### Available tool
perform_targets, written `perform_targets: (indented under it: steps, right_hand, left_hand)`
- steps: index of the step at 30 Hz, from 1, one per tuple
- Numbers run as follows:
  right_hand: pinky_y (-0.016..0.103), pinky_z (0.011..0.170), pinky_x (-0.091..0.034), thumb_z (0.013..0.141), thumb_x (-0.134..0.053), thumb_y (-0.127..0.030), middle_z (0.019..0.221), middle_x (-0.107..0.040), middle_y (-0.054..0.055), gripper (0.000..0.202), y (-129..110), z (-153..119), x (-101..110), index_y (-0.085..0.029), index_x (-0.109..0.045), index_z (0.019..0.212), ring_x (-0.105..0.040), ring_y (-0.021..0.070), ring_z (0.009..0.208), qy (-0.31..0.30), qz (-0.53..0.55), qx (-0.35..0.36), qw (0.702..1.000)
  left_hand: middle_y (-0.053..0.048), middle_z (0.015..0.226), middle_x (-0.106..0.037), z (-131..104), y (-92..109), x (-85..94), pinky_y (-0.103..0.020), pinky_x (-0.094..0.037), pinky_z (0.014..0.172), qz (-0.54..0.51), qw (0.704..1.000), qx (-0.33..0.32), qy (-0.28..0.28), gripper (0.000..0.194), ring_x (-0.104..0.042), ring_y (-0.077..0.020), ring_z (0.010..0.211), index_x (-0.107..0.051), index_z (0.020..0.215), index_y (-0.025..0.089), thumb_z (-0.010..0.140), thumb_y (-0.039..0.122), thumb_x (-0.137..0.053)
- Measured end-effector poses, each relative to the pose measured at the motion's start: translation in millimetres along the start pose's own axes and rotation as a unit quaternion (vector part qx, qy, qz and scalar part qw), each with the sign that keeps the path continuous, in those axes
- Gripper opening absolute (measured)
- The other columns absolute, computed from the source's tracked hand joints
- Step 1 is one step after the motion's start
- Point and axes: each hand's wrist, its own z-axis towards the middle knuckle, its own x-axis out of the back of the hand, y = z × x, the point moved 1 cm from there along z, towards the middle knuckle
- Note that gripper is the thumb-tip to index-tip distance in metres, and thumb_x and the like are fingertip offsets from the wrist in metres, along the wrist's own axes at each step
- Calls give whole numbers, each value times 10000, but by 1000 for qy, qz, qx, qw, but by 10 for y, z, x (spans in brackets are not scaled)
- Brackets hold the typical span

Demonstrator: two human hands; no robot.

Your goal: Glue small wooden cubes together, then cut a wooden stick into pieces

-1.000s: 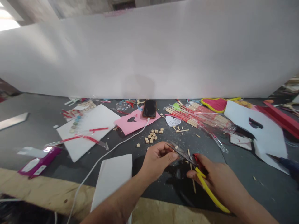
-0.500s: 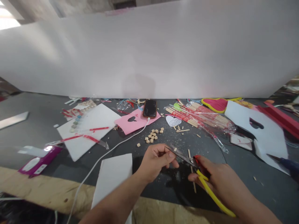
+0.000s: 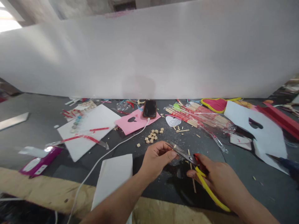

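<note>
My right hand (image 3: 216, 175) is closed on a pair of scissors (image 3: 207, 188) with yellow-and-red handles, blades pointing left. The blade tips reach the pinched fingers of my left hand (image 3: 158, 160); what those fingers hold is mostly hidden. A small pale piece (image 3: 174, 146) shows against the blades near the left fingertips. Passing beneath the scissors is a thin wooden stick (image 3: 194, 185). A cluster of small bead-like wooden pieces (image 3: 153, 136) lies beyond my left hand. Short cut bits of stick (image 3: 182, 130) lie by a white heart-shaped paper (image 3: 173, 121).
A phone (image 3: 149, 109) on pink paper (image 3: 130, 124) has a white cable (image 3: 112, 145) running toward me. Wrapped chopsticks (image 3: 205, 115) are heaped at the right back. White foam sheets (image 3: 116, 174) lie left, a purple box (image 3: 40, 163) beyond. At right sits a dark-blue pointed tool (image 3: 288, 163).
Both hands and the scissors have shifted slightly. The scissors' handles have swung a little left and up, and the left fingers sit closer around the blade tips.
</note>
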Motion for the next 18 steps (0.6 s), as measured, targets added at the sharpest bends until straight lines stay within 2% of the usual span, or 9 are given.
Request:
perform_targets:
  steps: [3,6,14,18]
  right_hand:
    - [244,393,-334,797,-387,-632,557,-669,41,467,1,-9,2,-202,-559,853,-633,205,455,-12,16,5,1000]
    - [245,389,-324,798,-369,-643,538,-661,41,482,-6,-22,23,-204,-562,845,-628,207,453,-29,34,6,999]
    - [241,423,-341,799,-419,-603,553,-638,7,408,9,4,32,-219,-537,874,-606,180,475,-79,80,-2,994]
    - [257,450,-365,686,-560,-615,617,-647,17,458,27,7,50,-221,-514,916,-624,207,536,-53,52,-19,997]
  left_hand:
    - [-24,627,-663,-12,17,28,-175,-352,488,51,998,-26,-3,194,-485,-75,519,-616,706,129,738,319,-636]
    - [-34,627,-667,-14,37,52,-184,-369,493,60,997,-35,-18,201,-491,-85,519,-617,720,127,759,325,-611]
    - [-42,566,-655,16,-10,47,-181,-359,454,-66,996,7,-51,251,-554,-96,485,-609,674,120,727,363,-651]
    - [-32,557,-647,18,-18,27,-171,-360,450,-92,995,17,-36,242,-582,-99,495,-620,700,120,694,352,-690]
